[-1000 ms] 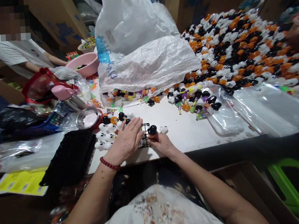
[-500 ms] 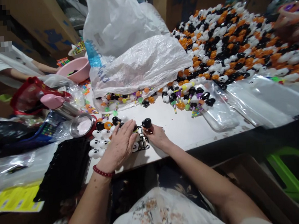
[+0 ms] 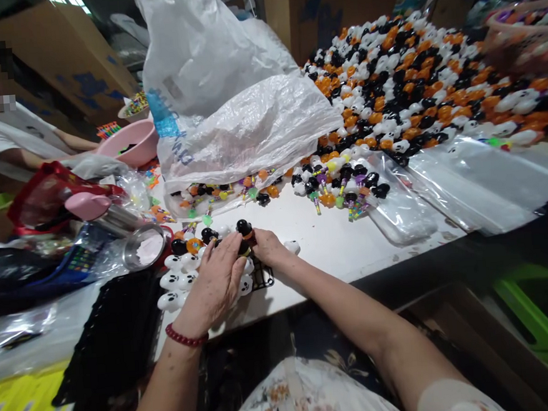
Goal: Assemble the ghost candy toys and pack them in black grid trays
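My left hand (image 3: 219,277), with a red bead bracelet at the wrist, lies with its fingers stretched out over the pieces on a black wire grid (image 3: 262,275). White skull-faced pieces (image 3: 170,280) stand in rows left of it. My right hand (image 3: 268,246) is closed around a piece with a shiny black round top (image 3: 244,227), held upright over the grid, close to my left fingertips. Its lower part is hidden by the fingers. Right of that hand, a single white skull-faced piece (image 3: 292,247) lies on the table.
A large heap of orange, black and white pieces (image 3: 387,85) fills the back right. Behind my hands stands a white plastic sack (image 3: 228,90). Clear bags (image 3: 479,185) lie at right. At left are a metal bowl (image 3: 128,253), a black tray (image 3: 109,336) and another person's arm (image 3: 75,141).
My right hand has brought the black-topped piece left over the grid, up beside my left hand. The left hand remains stretched over the pieces. The whole view has shifted slightly.
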`<state>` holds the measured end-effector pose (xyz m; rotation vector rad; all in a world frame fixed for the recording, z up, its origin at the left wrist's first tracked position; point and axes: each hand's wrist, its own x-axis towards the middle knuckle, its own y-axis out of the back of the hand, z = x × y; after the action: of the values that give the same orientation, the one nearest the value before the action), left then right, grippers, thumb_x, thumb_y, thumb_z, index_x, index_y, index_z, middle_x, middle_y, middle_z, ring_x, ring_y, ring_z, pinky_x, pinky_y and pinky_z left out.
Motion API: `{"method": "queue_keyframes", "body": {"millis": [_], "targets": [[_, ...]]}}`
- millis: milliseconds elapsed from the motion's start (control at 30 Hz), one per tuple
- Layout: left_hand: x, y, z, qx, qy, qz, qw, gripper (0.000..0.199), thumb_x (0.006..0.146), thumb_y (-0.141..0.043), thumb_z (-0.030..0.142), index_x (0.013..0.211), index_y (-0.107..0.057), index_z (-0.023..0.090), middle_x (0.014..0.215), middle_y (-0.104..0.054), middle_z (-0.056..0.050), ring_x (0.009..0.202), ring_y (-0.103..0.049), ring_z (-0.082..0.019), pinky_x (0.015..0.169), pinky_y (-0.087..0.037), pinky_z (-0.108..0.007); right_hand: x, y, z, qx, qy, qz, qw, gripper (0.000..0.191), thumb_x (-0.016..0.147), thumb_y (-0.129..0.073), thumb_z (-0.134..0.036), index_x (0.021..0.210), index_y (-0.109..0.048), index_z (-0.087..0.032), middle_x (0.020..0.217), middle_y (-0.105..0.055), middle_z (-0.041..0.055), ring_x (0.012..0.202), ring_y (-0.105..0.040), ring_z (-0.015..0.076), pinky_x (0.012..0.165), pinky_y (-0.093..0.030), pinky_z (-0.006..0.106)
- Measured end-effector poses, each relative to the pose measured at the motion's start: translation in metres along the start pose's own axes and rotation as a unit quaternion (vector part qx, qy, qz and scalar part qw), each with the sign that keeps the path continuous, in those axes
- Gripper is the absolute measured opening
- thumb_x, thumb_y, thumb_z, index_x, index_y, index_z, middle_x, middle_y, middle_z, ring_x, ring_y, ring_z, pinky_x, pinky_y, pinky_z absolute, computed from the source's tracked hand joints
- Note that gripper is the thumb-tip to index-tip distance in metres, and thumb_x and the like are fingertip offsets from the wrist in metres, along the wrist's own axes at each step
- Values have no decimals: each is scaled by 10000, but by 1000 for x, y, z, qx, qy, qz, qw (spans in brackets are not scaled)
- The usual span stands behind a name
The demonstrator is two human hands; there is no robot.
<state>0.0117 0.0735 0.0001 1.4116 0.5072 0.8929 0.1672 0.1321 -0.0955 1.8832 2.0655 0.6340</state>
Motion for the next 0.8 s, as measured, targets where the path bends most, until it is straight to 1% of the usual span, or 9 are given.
{"method": "queue_keyframes", "body": {"millis": [100, 233, 333, 400, 467, 533, 633, 700, 800], "targets": [[0, 0, 0, 5, -1, 1, 1000, 485, 1012, -256, 333, 1467, -329, 180, 1485, -446, -108, 1396, -380, -204, 1194, -215, -468, -2, 1, 2, -34, 33, -17, 999, 173, 882, -525, -174, 1004, -648, -176, 944, -704, 65, 853, -619, 193, 785, -448, 271], [-1, -3, -2, 19, -14, 11, 1000, 484, 1008, -271, 332, 1462, -342, 180, 1485, -445, -111, 1389, -390, -216, 1186, -230, -474, -3, -6, 4, -41, 89, -13, 995, 205, 890, -498, -174, 1049, -627, -184, 989, -688, 53, 895, -613, 195, 796, -447, 258], [1, -8, -6, 37, -23, 40, 998, 477, 1005, -280, 356, 1429, -392, 170, 1447, -489, -129, 1355, -437, -240, 1162, -265, -497, -3, -8, 3, -64, 82, -20, 994, 222, 875, -492, -134, 1046, -626, -177, 988, -687, 55, 887, -616, 192, 783, -450, 254], [2, -8, -8, 52, -28, 60, 996, 476, 1002, -291, 367, 1415, -411, 164, 1432, -504, -140, 1338, -458, -257, 1151, -277, -514, -3, 0, 0, -77, 69, -30, 994, 228, 855, -519, -113, 1042, -631, -179, 995, -691, 58, 884, -618, 188, 785, -453, 255], [1, -3, -4, 64, -36, 77, 994, 473, 995, -325, 367, 1415, -411, 168, 1436, -498, -143, 1334, -462, -268, 1148, -285, -520, -4, 19, 0, -79, 59, -16, 995, 231, 849, -571, -131, 1065, -629, -191, 1027, -690, 56, 907, -619, 184, 815, -457, 262], [-2, 5, 8, 64, -52, 93, 992, 469, 981, -382, 352, 1415, -412, 175, 1436, -498, -139, 1333, -464, -271, 1144, -310, -510, -7, 50, 6, -98, 25, 33, 994, 219, 871, -605, -191, 1090, -621, -198, 1038, -685, 62, 911, -618, 186, 829, -462, 279], [-12, 10, 42, 32, -92, 105, 990, 457, 959, -452, 310, 1393, -440, 170, 1396, -537, -138, 1306, -493, -258, 1120, -389, -462, -7, 102, 26, -205, -81, 129, 967, 209, 910, -595, -275, 1089, -615, -168, 1044, -664, 110, 931, -615, 218, 821, -461, 312], [-18, 1, 67, 2, -127, 78, 989, 433, 954, -467, 292, 1365, -471, 158, 1366, -562, -140, 1270, -525, -242, 1086, -448, -416, -5, 128, 42, -290, -134, 157, 934, 255, 893, -628, -280, 1101, -608, -134, 1097, -636, 157, 998, -604, 244, 854, -448, 326], [-27, -33, 93, -8, -141, 7, 990, 398, 950, -474, 288, 1316, -512, 135, 1339, -583, -145, 1227, -561, -243, 1035, -498, -391, 1, 147, 57, -349, -177, 137, 910, 226, 880, -628, -237, 1059, -636, -99, 1081, -639, 190, 1017, -608, 262, 867, -439, 325]]}}
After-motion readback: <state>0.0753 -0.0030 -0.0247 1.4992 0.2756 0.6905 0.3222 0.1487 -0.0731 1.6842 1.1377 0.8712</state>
